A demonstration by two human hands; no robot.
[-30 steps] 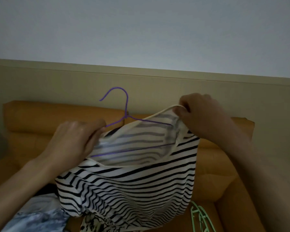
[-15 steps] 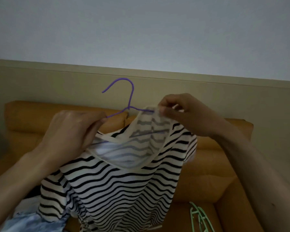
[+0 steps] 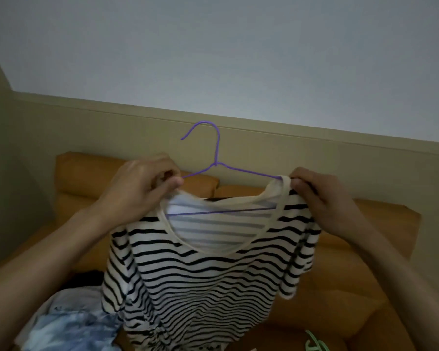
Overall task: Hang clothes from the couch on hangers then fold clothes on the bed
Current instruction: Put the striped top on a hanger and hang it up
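Two hands, head view: both were raised in front of the couch, sharing one shirt and one hanger between them.
Left hand [image 3: 140,188]: its grip was closed, thumb and curled fingers pinching the shirt's shoulder on that side, where the hanger's arm ran in under the thumb.
Right hand [image 3: 325,198]: its grip was closed, fingertips pinching the cream neckband at the hanger's other end.
Purple hanger [image 3: 215,163]: it was upright, hook on top, with its lower bar showing inside the neck opening.
Striped shirt [image 3: 200,274]: black-and-cream, it was held in the air above the couch seat and draped down from both hands.
Couch [image 3: 365,249]: orange, it sat behind and below the shirt.
Blue-and-white garment [image 3: 69,328]: it lay on the seat at lower left, just beside the shirt's hem.
Green hanger [image 3: 314,344]: it lay at the bottom edge, mostly cut off.
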